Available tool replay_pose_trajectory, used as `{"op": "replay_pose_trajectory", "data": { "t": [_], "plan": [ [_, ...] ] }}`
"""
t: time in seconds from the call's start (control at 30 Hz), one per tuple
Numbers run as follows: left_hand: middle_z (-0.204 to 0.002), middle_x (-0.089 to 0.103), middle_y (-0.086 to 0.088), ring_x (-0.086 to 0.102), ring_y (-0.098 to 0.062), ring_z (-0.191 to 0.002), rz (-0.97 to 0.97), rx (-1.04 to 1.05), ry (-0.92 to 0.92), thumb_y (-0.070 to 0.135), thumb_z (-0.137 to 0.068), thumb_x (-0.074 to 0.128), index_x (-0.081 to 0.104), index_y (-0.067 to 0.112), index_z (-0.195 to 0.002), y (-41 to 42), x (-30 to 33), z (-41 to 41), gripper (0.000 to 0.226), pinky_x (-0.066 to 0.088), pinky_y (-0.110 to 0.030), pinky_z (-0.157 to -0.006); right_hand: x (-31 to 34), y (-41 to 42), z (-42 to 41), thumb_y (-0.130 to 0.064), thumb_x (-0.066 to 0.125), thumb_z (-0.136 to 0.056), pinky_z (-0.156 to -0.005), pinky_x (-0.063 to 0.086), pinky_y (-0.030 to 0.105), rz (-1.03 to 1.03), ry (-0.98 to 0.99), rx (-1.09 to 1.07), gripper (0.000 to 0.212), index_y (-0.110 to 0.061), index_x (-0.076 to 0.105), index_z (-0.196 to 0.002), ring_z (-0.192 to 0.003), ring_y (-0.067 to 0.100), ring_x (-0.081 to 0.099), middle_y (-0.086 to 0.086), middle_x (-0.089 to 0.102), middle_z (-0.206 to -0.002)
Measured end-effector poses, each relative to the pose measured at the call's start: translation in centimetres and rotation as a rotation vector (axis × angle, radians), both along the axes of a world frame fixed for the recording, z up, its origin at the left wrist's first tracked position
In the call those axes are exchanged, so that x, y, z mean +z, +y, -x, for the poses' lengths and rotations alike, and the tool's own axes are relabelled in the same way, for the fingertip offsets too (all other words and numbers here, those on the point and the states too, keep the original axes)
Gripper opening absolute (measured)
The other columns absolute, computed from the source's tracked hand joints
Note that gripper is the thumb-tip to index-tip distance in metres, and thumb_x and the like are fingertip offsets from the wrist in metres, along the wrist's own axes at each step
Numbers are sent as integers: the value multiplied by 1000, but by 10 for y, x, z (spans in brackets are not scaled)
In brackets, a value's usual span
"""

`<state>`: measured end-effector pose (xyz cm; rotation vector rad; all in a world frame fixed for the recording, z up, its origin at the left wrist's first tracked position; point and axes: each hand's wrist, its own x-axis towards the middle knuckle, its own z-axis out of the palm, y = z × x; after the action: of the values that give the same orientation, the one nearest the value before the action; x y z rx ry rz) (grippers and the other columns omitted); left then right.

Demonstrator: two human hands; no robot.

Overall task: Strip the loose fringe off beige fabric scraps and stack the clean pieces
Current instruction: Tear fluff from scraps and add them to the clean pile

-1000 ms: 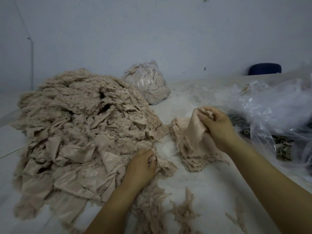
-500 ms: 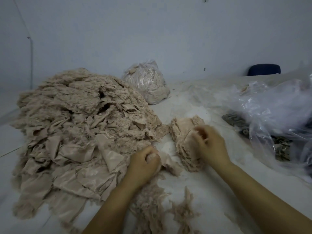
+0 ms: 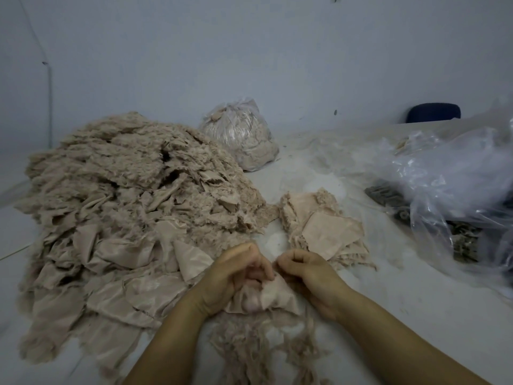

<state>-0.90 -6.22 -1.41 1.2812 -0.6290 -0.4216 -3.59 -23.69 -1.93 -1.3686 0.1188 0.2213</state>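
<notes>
Your left hand (image 3: pixel 238 276) and right hand (image 3: pixel 305 270) pinch one scrap (image 3: pixel 266 298) just below the clean stack (image 3: pixel 324 229), fringe (image 3: pixel 249 345) hanging toward you.

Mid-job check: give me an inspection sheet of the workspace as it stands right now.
Surface: white table, dusted with lint.
Job's things: big heap of fringed scraps on the left; small stack of clean pieces right of it; one beige scrap held between both hands; stripped fringe lying below the hands.
Clutter: tied clear bag of beige material at the back; loose clear plastic bags on the right, over dark items I cannot identify.
Grippers: left hand and right hand both grip the scrap, fingers curled.
Cables: thin line on the left wall; kind unclear.
Surroundings: pale wall; dark blue chair back far right.
</notes>
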Motion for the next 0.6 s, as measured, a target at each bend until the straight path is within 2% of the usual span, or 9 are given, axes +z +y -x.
{"op": "replay_pose_trajectory", "data": {
  "t": [0.03,0.1,0.2,0.23,0.3,0.37,0.43,0.5,0.6],
  "plan": [
    [-68,61,-13,64,-24,-63,-12,26,49,42,-77,68,50,6,-80,-1,0,-1,40,52,-28,-55,0,1,0,-8,54,-95,-67,48,27,-63,1,-31,13,-4,57,-83,-71,18,59,10,65,-82],
    [-54,51,-9,62,-26,-52,-57,82,50,35,-84,61,45,6,-85,-3,-3,-1,33,49,-27,-48,-3,5,0,-14,52,-97,-74,52,31,-130,20,-79,16,-8,54,-82,-80,20,65,9,68,-89],
    [-45,44,-4,56,-21,-41,-46,85,-3,22,-85,62,52,9,-83,-9,-7,1,17,46,-23,-47,-9,9,-1,-33,55,-95,-89,52,39,226,-38,-45,26,-7,59,-100,-97,28,64,12,67,-103],
    [-45,46,-4,53,-19,-39,-57,123,-11,23,-84,64,54,10,-81,-10,-7,1,16,44,-22,-45,-8,9,0,-35,58,-93,-89,52,34,358,-65,5,30,-9,61,-107,-97,22,64,7,67,-103],
    [-54,52,-5,51,-15,-45,-202,346,-142,21,-85,68,55,13,-78,-13,-9,-1,16,43,-22,-45,-6,9,2,-37,64,-88,-66,45,10,656,-145,128,29,-19,63,-111,-77,-4,58,-12,62,-85],
    [-74,57,-1,53,-14,-66,-506,581,-394,16,-86,68,58,15,-83,-11,-13,-6,10,46,-22,-60,-8,11,3,-34,64,-87,-52,35,9,876,-270,176,17,-20,69,-96,-55,-8,50,-15,55,-66],
    [-88,58,1,53,-13,-83,-758,562,-603,21,-89,63,62,12,-90,-9,-17,-8,9,43,-22,-73,-12,14,4,-30,63,-88,-56,38,17,875,-360,82,12,-20,65,-82,-55,-4,49,-12,55,-65],
    [-84,59,-4,53,-17,-82,-874,461,-633,29,-94,55,63,7,-83,-8,-21,-9,26,38,-26,-71,-14,11,4,-26,65,-87,-60,37,21,760,-419,-54,15,-19,57,-77,-62,2,47,-8,54,-70],
    [-67,52,-2,48,-14,-65,-672,348,-382,27,-95,54,54,8,-70,-6,-17,-7,31,38,-28,-63,-11,-1,3,-19,67,-87,-56,36,17,526,-439,-124,22,-14,52,-73,-58,3,43,-12,48,-63]
  ]
}}
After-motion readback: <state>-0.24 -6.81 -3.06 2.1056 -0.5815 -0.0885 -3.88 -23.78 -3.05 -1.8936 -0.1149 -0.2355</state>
